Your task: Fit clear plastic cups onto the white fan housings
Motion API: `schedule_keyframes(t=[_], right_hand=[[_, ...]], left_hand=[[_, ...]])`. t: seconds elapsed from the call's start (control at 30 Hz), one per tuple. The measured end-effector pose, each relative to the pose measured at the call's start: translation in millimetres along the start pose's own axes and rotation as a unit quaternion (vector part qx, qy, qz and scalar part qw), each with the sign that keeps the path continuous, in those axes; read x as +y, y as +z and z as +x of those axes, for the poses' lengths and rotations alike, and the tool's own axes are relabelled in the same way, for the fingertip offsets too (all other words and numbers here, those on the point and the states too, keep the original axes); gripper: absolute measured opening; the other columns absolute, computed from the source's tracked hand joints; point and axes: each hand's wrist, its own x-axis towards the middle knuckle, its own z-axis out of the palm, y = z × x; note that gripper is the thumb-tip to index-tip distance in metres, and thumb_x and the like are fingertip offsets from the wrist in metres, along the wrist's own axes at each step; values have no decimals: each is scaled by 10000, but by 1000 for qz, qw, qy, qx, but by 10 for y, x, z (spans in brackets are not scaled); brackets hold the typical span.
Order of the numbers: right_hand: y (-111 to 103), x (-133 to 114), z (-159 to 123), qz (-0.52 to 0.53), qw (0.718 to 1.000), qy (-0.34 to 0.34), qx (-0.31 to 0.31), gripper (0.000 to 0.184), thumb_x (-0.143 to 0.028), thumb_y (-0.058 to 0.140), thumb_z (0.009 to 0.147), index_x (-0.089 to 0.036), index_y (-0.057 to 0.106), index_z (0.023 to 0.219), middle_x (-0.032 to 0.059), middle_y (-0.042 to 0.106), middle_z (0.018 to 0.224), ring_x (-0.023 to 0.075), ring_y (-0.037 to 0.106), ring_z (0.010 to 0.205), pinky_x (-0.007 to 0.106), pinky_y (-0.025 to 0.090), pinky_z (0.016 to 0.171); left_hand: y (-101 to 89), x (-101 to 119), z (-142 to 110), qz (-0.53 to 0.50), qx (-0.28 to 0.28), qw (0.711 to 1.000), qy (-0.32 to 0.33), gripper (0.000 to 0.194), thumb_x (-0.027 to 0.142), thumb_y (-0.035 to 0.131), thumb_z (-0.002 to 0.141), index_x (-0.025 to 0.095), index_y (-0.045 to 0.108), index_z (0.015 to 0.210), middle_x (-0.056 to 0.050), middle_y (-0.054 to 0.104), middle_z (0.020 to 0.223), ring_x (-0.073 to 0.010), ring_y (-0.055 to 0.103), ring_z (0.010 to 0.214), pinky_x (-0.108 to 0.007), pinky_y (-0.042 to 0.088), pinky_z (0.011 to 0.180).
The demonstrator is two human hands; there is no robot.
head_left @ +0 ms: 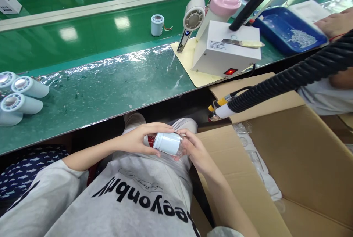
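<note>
Over my lap I hold a light blue cylindrical housing, lying on its side. My left hand curves round its left end, thumb below and fingers along the top. Something red, looking like wires, shows at that end. The fingers of my right hand are closed on the right end, where clear plastic covers or adjoins the housing. I cannot tell whether that plastic is a cap or a bag.
Similar housings lie at the bench's left; another housing with wires stands on the green belt. Ahead are a handheld fan, white machine and pink-lidded bottle. A black hose crosses above an open carton. A co-worker's hand is near a blue tray.
</note>
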Motion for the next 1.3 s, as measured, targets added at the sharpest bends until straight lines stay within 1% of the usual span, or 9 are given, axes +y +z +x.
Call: schedule_keyframes(t=[0.37,0.6,0.67,0.73,0.83,0.93,1.0,1.13,1.3], right_hand=[[96,21,43,48,994,87,-36,718,-887,697,723,-227,525,946,-9,678,554,163,619,377,194,420,313],[96,98,46,58,985,140,-81,797,-942,528,797,-167,639,942,32,655,534,139,560,347,191,349,291],[73,152,20,12,995,78,-66,851,-976,443,812,-168,649,982,55,685,594,170,622,407,227,443,335],[26,194,-16,-77,995,-59,-12,839,-951,489,824,-186,648,1130,123,780,868,231,751,634,308,608,509],[-77,212,-67,-260,922,-282,45,701,-742,735,846,-262,611,1341,166,673,1408,342,708,1223,507,627,992],[-152,191,-100,-368,855,-365,6,326,-394,733,960,-310,699,1274,111,668,1446,333,631,1358,585,530,1141],[-156,178,-116,-345,874,-342,-3,347,-363,751,954,-310,714,1295,105,702,1406,326,669,1311,554,562,1118],[-86,177,-138,-146,970,-195,-1,635,-608,809,861,-288,670,1391,122,733,1346,335,744,1167,462,670,935],[-82,210,-149,-76,989,-125,12,563,-515,916,773,-311,759,1274,90,762,1245,291,775,1018,440,679,880]], left_hand=[[11,-36,-13,2,-2,1000,29,743,336,863,839,323,565,1520,-146,566,1584,-331,535,1473,-528,436,1222],[56,66,-10,16,14,1000,-1,641,327,824,864,289,604,1465,-147,629,1474,-316,611,1349,-480,516,1122],[77,124,-18,-6,24,999,-46,637,334,825,855,271,604,1449,-144,641,1430,-303,639,1280,-422,574,1014],[94,173,-27,-49,35,993,-99,658,343,825,848,259,584,1455,-139,641,1398,-280,670,1193,-367,600,910],[107,198,-37,-109,41,981,-154,688,370,831,840,246,564,1462,-119,662,1302,-231,698,1045,-329,600,834],[99,176,-31,-143,29,972,-181,702,404,821,854,249,549,1483,-100,692,1210,-201,707,950,-313,600,794],[82,162,-20,-152,15,972,-177,728,384,835,847,266,544,1503,-110,697,1265,-208,721,971,-322,608,818],[56,153,-1,-141,-16,982,-126,749,261,870,812,305,577,1500,-136,584,1530,-294,658,1287,-410,590,1030],[53,92,-29,-187,-21,973,-131,733,227,786,894,324,505,1564,-134,560,1580,-280,649,1340,-461,552,1119]])
